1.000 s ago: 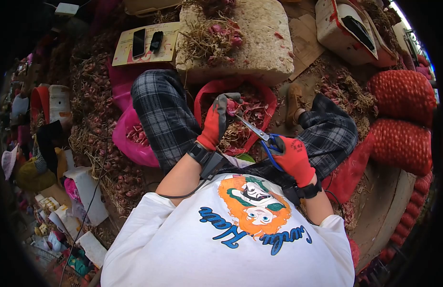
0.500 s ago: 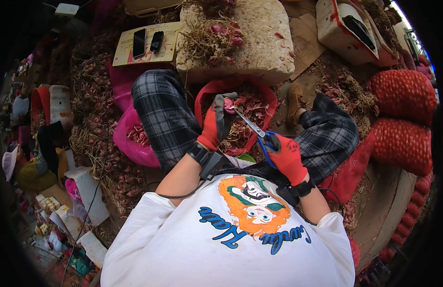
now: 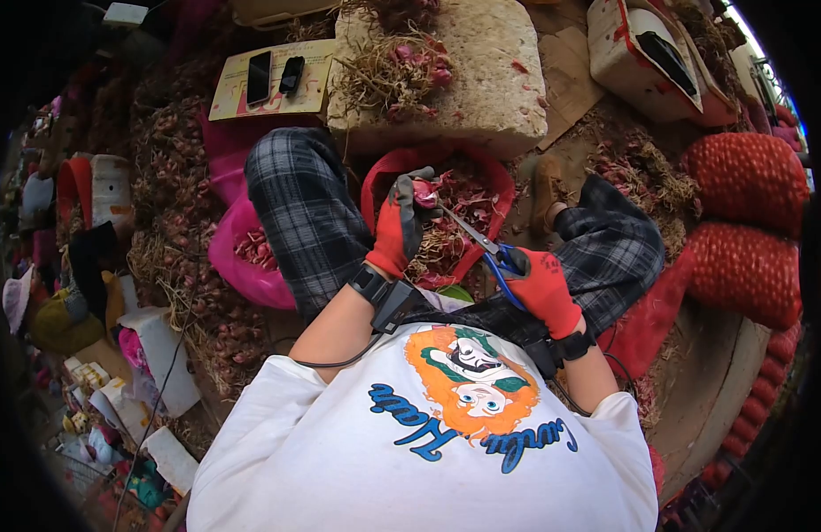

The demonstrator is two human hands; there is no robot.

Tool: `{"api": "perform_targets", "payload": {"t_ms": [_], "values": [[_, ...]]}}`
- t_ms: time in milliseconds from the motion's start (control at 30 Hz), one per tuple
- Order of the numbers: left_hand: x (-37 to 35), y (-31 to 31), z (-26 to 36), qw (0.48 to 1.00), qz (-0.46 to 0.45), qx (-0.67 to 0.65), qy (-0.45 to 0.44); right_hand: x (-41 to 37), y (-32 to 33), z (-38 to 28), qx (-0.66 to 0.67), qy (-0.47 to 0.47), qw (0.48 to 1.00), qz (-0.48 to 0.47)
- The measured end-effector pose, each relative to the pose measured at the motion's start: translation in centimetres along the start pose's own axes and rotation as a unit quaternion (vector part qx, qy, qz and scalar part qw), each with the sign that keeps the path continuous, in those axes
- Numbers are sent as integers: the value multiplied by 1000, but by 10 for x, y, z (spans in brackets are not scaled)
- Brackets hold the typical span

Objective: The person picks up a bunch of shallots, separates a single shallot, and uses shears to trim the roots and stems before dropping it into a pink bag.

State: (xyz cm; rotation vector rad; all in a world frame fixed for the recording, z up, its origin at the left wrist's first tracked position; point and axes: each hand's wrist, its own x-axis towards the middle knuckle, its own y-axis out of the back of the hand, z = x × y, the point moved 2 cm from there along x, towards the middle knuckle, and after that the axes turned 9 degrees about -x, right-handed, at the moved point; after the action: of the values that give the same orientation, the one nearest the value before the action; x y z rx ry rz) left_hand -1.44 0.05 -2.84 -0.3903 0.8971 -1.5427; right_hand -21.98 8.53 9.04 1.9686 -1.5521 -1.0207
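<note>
My left hand (image 3: 398, 222), in a red and grey glove, is closed around a pink shallot (image 3: 424, 193) above a red-rimmed basin (image 3: 508, 191). Inside the basin lie dry stalks and reddish skins (image 3: 472, 188). My right hand (image 3: 536, 282), gloved the same way, grips the blue handles of a pair of scissors (image 3: 481, 239). Their metal blades point up and left, with the tips close to the shallot. Whether the tips touch it is too small to tell.
Beyond the basin stands a foam block (image 3: 490, 80) with a shallot bunch (image 3: 415, 66) on it. Two phones lie on a board (image 3: 229, 93). Loose shallots (image 3: 167, 168) spread at left, beside a pink bag (image 3: 242, 266). Full red net sacks (image 3: 747, 182) are at right.
My right hand has shifted slightly right and down with the scissors. My left hand has turned a little, still holding the shallot.
</note>
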Motion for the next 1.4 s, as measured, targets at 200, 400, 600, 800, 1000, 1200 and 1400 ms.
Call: {"api": "perform_targets", "payload": {"t_ms": [200, 400, 600, 800, 1000, 1200, 1400], "values": [[-2, 0, 0, 998, -8, 64, 4, 0, -1, -2, -1, 10, 1000, 9], [-5, -7, 4, 999, -25, -1, 21, 9, -22, 38, 190, -120, 974, -24], [-8, -17, 1, 996, -44, 65, 42, 35, -23, 7, 152, 14, 984, 95], [-14, -11, 1, 978, -83, 186, 50, 72, -26, -23, 110, 140, 979, 101], [-18, -3, -1, 982, -90, 155, 62, 79, -49, -9, 77, 184, 977, 72], [-15, -24, 11, 993, -50, 93, 56, 83, -49, 30, 389, -99, 915, 45], [-10, -14, -4, 991, -91, 65, 72, 72, -47, -8, 433, -22, 901, 16]]}}
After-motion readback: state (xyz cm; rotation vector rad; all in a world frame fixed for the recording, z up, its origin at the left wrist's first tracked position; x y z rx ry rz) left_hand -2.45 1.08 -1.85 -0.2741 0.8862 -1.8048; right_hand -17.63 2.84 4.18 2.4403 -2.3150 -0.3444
